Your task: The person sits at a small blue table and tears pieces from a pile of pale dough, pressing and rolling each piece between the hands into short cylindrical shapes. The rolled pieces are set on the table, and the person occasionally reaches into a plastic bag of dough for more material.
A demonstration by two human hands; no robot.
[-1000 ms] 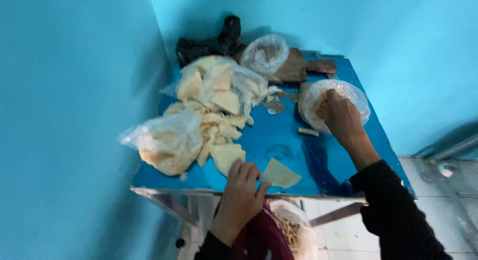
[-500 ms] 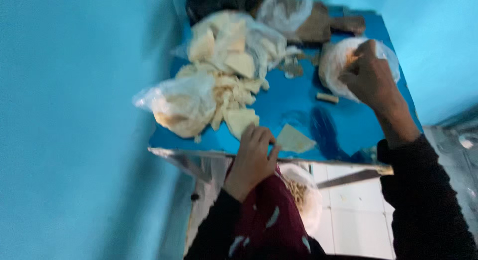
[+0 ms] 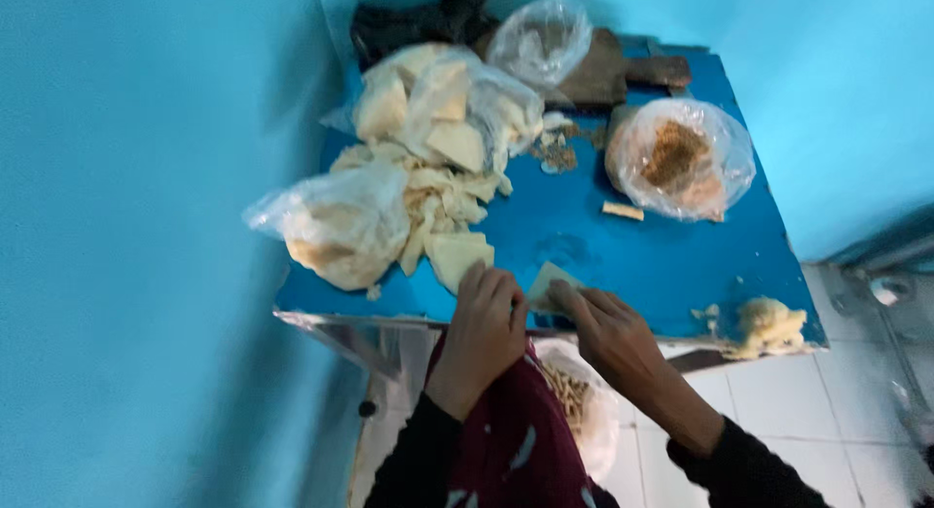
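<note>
A thin, pale cream triangular wrapper sheet (image 3: 547, 282) lay at the near edge of the blue tabletop (image 3: 632, 255), pinched between both hands. The left hand (image 3: 486, 318) closed its fingers on the sheet's left side; the right hand (image 3: 608, 328) gripped its right side, fingertips pointing left across it. The sheet sat directly between them, equally near both, its point aimed away toward the heap of cream wrapper pieces (image 3: 443, 192).
</note>
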